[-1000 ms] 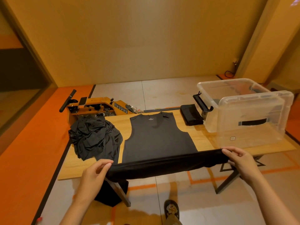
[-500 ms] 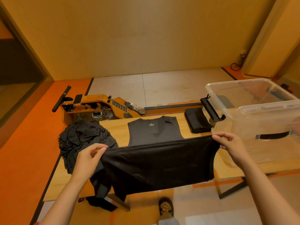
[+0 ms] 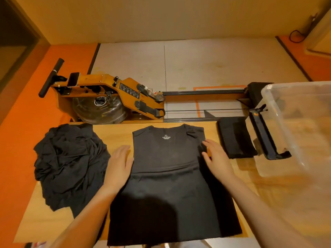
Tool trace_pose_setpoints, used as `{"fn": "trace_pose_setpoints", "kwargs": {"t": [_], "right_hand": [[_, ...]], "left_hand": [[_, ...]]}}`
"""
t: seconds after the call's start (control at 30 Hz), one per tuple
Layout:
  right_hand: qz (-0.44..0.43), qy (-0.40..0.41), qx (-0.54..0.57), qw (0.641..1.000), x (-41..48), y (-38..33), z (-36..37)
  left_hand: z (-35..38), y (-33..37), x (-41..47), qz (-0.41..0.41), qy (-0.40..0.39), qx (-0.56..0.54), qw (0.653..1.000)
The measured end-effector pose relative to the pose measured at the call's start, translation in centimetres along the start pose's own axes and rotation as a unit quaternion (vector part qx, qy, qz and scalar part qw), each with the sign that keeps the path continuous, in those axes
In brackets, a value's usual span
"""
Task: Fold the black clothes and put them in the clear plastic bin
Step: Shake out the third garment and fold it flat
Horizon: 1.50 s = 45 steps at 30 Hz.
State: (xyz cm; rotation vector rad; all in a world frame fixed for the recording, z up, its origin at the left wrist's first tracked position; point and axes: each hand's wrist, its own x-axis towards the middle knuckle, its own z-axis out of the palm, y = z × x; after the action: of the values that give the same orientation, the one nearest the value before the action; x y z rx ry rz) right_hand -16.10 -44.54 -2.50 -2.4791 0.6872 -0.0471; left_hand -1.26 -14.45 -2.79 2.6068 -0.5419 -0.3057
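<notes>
Head view: half a second ago both hands were pinching the hem in the air. Now the hem is lying across the middle of the black top [image 3: 166,154], which is sitting flat at the centre of the table [image 3: 114,136]. Left hand [image 3: 119,167] and right hand [image 3: 217,162] are resting at its side edges, fingers straight, gripping nothing. Judgement: first fold is down, further folds remaining. Clear plastic bin [image 3: 279,133] is waiting at right, a folded black piece [image 3: 234,138] just beside it, the unfolded pile [image 3: 69,161] at left.
</notes>
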Motion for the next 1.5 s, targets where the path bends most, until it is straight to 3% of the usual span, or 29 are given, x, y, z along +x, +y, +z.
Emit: {"fn": "trace_pose_setpoints", "kwargs": {"t": [0.1,0.3,0.53,0.8,0.97,1.13,1.27,1.5], "right_hand": [[-0.036,-0.007,-0.037,0.999,2.5,-0.5,1.5],[-0.051,0.037,-0.021,0.998,8.8,0.1,2.6],[-0.051,0.036,-0.029,0.998,13.5,1.8,2.8],[0.029,-0.011,0.090,0.996,16.1,2.5,1.7],[0.032,0.028,0.053,0.998,16.5,2.6,1.9],[-0.039,0.118,-0.001,0.992,13.3,0.6,2.0],[-0.102,0.059,-0.077,0.990,7.8,-0.2,5.2],[-0.085,-0.045,-0.218,0.971,5.7,0.9,8.3]], "left_hand": [[2.5,2.3,2.2,0.029,-0.038,0.049,0.998],[6.4,3.6,6.3,0.093,-0.044,0.113,0.988],[8.3,1.3,7.4,0.078,-0.053,0.172,0.981],[8.5,1.4,7.3,0.076,-0.046,0.182,0.979],[8.6,1.2,7.2,0.076,-0.036,0.173,0.981],[8.5,1.7,7.4,0.057,-0.015,0.142,0.988],[8.4,1.7,8.6,0.038,-0.014,0.152,0.987],[8.2,2.5,8.9,0.036,-0.011,0.166,0.985]]}}
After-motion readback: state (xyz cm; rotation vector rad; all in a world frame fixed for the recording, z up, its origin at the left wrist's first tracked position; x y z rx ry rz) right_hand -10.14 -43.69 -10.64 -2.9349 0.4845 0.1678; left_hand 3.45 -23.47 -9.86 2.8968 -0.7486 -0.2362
